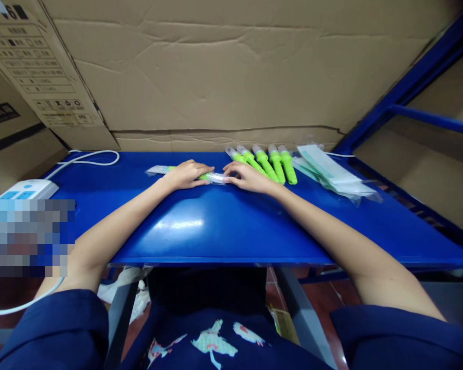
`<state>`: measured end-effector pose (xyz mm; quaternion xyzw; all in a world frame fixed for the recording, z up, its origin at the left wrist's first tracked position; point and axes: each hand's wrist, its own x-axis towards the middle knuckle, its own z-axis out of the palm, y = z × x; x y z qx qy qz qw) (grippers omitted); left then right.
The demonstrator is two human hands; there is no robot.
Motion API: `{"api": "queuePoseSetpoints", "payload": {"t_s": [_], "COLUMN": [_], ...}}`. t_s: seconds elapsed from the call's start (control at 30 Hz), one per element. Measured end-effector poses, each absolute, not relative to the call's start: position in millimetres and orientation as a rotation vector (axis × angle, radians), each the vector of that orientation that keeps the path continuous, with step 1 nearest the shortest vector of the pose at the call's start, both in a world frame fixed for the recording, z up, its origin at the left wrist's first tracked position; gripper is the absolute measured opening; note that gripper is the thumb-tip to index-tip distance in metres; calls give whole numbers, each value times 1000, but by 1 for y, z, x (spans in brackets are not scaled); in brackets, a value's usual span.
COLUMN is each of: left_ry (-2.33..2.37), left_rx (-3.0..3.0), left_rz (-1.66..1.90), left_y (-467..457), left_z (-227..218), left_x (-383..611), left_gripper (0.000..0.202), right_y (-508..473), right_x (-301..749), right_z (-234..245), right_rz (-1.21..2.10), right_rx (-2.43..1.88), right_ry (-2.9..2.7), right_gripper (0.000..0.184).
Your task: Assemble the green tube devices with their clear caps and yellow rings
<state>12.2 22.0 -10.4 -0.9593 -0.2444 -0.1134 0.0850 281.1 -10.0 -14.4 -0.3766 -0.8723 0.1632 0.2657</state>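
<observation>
Left of the frame's centre, the left hand (187,174) grasps a bagged green stick (205,177); at centre, the right hand (247,177) touches its clear end (217,178), whether pinching I cannot tell. Right of centre lie five green sticks (266,164), then plastic bags (330,167).

I count five lime-green plastic sticks with clear rounded caps (265,163), in one row. Left of that row are my two hands, a bare left hand (187,174) and a bare right hand (249,176), with one film-wrapped green-and-clear plastic stick (216,178). Right of the row, flat white-and-pale-green plastic pouches (327,167) overlap: at least two, exact number unclear. Far left of it, one white power strip with blue socket panels (42,189).
</observation>
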Motion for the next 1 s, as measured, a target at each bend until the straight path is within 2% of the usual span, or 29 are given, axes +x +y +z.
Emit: {"api": "queuePoseSetpoints", "payload": {"t_s": [0.13,0.3,0.5,0.87,1.0], "left_ry": [-660,-546,-503,-607,-724], "left_rx": [-2862,-2844,-2842,-2800,-2765], "left_rz": [-375,-382,-424,-523,-592], "left_y": [20,13,9,8,7], "left_z": [-13,-16,-20,-15,-8], "left_x": [17,29,35,33,27], "left_gripper": [49,47,43,39,37], "right_y": [-14,-14,-14,-15,-16], "right_x": [275,267,260,261,269], "right_z": [-21,-32,-45,-28,-16], "right_rz": [370,297,232,334,316], "right_rx": [-995,-972,-1131,-1095,-1057], "right_ry": [-2317,-2245,-2071,-2134,-2159], "right_gripper": [17,17,43,34,43]}}
